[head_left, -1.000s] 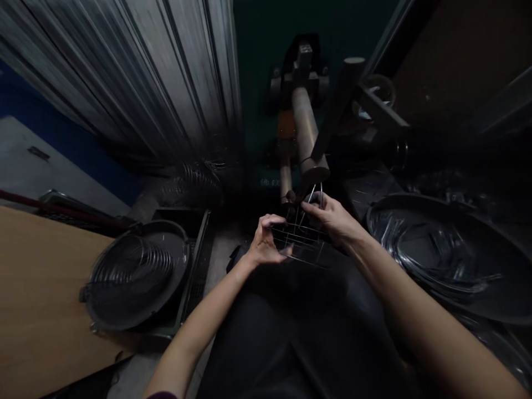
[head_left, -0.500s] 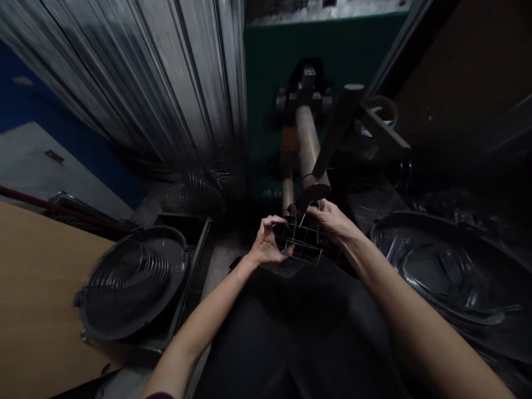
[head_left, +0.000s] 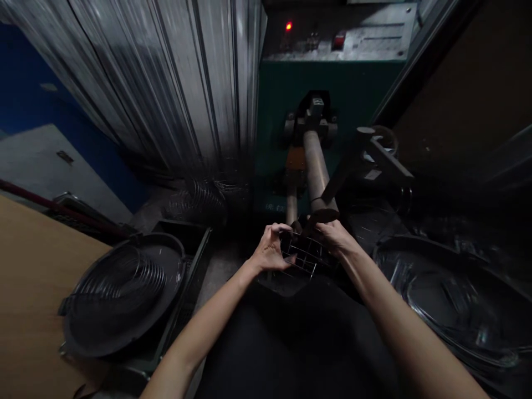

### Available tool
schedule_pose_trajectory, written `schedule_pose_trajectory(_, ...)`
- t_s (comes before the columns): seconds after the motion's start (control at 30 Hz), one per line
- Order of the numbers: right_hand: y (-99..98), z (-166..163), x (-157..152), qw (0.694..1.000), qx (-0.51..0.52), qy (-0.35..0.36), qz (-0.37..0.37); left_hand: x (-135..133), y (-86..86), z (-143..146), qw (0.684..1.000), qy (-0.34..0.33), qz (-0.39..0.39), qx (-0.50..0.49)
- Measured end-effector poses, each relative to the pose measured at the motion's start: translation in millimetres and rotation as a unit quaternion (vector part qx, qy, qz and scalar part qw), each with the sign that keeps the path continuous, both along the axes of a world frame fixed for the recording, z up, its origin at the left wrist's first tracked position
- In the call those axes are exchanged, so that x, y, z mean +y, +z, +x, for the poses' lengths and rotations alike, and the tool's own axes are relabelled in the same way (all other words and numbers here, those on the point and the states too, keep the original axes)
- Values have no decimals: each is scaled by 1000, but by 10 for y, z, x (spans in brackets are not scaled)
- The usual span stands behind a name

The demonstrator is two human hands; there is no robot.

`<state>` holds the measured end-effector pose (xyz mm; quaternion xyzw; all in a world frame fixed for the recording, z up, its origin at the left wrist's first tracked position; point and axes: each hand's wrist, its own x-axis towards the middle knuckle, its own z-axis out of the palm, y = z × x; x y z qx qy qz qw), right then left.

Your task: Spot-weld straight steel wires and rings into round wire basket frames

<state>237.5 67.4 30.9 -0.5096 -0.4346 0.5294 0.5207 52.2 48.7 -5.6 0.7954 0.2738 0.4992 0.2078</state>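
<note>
- Left hand [head_left: 269, 252] and right hand [head_left: 336, 239] grip a small wire grid [head_left: 302, 254] by its sides.
- It sits beneath the machine's cylindrical arm [head_left: 316, 172] (red lamp [head_left: 288, 26] lit above).

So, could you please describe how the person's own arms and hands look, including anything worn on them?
The left hand and the right hand are bare: no gloves, and no ring or watch that the dim light lets me make out. The left forearm and right forearm are bare too, with no sleeve in view.
</note>
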Motion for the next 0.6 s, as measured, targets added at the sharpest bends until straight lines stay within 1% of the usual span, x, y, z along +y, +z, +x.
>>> schedule_pose_trajectory(0.1,-4,-49,-15,1000,10,-14,-19,-10,54,-25,999,13,33,17)
schedule_pose_trajectory(0.2,44,-107,-51,999,6,-31,-30,-14,71,-35,999,9,27,18)
schedule_pose_trajectory(0.3,97,-127,-84,998,9,-62,-19,-12,31,-43,1000,1,7,8)
schedule_pose_trajectory(0.4,138,-111,-108,991,60,-120,-21,-25,-40,-76,1000,-8,-1,-3)
schedule_pose_trajectory(0.43,150,-104,-113,989,70,-128,-26,-34,-63,-94,1000,-9,-6,-10)
schedule_pose_trajectory(0.5,174,-92,-115,990,65,-118,-27,-54,-103,-133,999,-5,-23,-28)
schedule_pose_trajectory(0.6,205,-96,-104,994,72,-88,1,-70,-142,-179,998,3,-39,-47)
